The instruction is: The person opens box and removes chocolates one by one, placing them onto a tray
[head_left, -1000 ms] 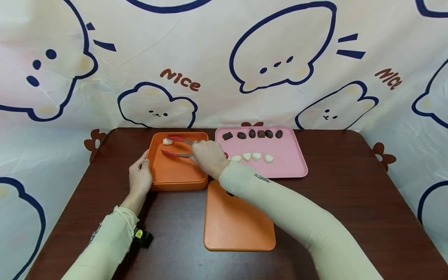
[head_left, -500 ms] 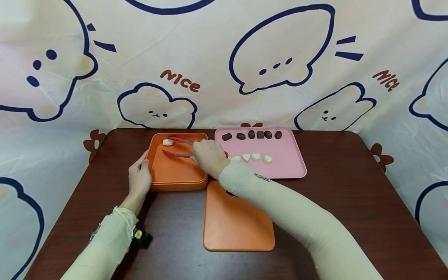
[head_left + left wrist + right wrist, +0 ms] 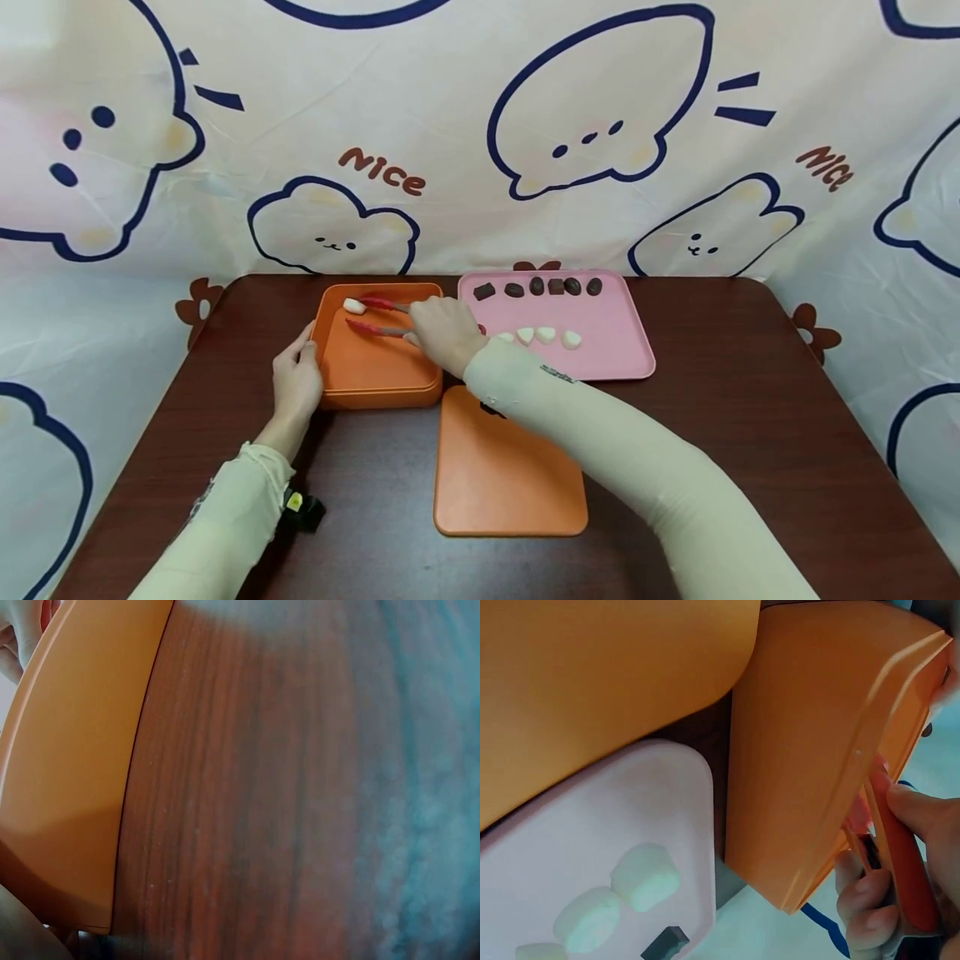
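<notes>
In the head view, my right hand (image 3: 446, 333) grips red-tipped tongs (image 3: 363, 327), their arms spread inside an orange box (image 3: 382, 399). The right wrist view shows fingers and thumb curled round the tongs' red handle (image 3: 909, 877). At the box's far left corner lies a white, marshmallow-like piece (image 3: 355, 307); the upper tong tip is right at its side, the lower tip apart from it. My left hand (image 3: 297, 383) holds the box by its left wall. Seen from the left wrist, the box's outer wall (image 3: 82, 750) rises beside the wooden table (image 3: 240, 787).
To the box's right, a pink tray (image 3: 622, 350) bears a row of dark chocolate-like pieces (image 3: 556, 287) and a row of white pieces (image 3: 546, 335), partly hidden by my right arm. A flat orange lid (image 3: 510, 492) lies nearer me. A printed cloth (image 3: 465, 225) hangs behind the table.
The tong arms have come slightly closer together, and the upper tip has shifted a little nearer me. The white piece has turned and slid slightly left. My left hand keeps its place on the box.
</notes>
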Demonstrator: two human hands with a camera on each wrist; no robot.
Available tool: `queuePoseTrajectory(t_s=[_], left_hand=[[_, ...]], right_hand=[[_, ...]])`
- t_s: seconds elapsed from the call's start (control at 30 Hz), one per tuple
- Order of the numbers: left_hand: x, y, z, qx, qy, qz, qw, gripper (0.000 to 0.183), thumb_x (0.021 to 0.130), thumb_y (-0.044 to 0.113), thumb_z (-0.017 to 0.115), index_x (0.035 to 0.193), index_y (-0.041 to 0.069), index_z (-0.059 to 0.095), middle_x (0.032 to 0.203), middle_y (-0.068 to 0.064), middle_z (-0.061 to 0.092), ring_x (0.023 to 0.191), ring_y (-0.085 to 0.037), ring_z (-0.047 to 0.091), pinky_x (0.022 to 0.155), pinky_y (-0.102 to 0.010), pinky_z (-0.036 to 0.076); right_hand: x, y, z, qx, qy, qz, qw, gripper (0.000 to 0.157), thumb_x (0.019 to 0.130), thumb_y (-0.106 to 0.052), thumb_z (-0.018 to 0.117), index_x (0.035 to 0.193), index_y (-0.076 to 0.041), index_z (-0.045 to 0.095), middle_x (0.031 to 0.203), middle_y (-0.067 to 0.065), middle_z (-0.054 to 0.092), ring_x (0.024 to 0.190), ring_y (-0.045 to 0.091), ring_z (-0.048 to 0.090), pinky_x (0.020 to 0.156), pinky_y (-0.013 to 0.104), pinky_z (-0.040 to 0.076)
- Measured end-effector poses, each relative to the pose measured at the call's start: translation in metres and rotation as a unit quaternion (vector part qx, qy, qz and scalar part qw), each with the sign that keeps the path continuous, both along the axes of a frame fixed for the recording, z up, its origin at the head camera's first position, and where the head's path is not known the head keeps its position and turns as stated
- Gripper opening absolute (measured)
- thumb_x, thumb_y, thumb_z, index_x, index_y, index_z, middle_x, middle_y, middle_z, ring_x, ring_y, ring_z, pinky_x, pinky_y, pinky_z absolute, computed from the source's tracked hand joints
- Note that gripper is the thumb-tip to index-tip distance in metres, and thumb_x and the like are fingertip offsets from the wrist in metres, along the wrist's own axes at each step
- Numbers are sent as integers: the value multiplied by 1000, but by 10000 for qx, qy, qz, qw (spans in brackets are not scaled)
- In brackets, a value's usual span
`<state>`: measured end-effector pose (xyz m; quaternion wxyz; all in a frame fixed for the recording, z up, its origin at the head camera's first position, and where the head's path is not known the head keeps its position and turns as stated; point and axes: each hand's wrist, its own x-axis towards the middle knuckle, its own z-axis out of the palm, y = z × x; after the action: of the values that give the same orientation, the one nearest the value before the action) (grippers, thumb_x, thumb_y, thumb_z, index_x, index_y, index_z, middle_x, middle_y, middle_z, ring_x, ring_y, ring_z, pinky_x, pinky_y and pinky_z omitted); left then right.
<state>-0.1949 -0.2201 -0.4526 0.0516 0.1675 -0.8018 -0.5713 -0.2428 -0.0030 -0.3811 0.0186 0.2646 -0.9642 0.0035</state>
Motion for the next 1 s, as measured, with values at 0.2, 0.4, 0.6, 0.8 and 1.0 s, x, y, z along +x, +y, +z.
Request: queuePoseTrajectory(t_s=[0.2, 0.4, 0.6, 0.8, 1.0], left_hand=[[-1, 1, 0, 8, 84, -19, 10000, 48, 111, 22, 28, 158, 16, 35, 164, -2, 34, 153, -21, 29, 127, -42, 25], [0, 0, -1, 22, 51, -14, 10000, 48, 111, 23, 27, 159, 15, 34, 164, -3, 34, 153, -22, 29, 128, -42, 24], [1, 1, -1, 67, 16, 1, 10000, 48, 111, 24, 27, 158, 19, 35, 164, -1, 34, 153, -20, 29, 128, -42, 24], [-1, 1, -2, 160, 30, -6, 9999, 48, 111, 23, 27, 158, 17, 34, 164, 0, 33, 154, -20, 28, 128, -41, 24], [0, 1, -1, 128, 53, 40, 9999, 48, 111, 23, 27, 158, 17, 34, 164, 0, 33, 154, -20, 28, 128, -41, 24]], right_hand=[[-2, 1, -3, 28, 70, 41, 10000, 28, 99, -40, 64, 97, -14, 74, 84, 0, 74, 72, 16, 69, 66, 31, 62], [-2, 5, -4, -179, -230, -88, 9995, 30, 101, -40, 61, 97, -13, 73, 84, 1, 73, 70, 16, 66, 68, 31, 61], [-2, 13, -2, -686, -590, -339, 9953, 30, 100, -41, 62, 92, -13, 70, 74, -2, 64, 67, 15, 61, 60, 28, 52], [4, 27, 2, -1048, -856, -426, 9899, 30, 100, -43, 62, 94, -14, 70, 75, -2, 61, 67, 15, 57, 58, 26, 45], [13, 40, 0, -1296, -871, -457, 9867, 33, 98, -43, 64, 92, -11, 69, 77, 1, 63, 68, 17, 58, 58, 26, 46]])
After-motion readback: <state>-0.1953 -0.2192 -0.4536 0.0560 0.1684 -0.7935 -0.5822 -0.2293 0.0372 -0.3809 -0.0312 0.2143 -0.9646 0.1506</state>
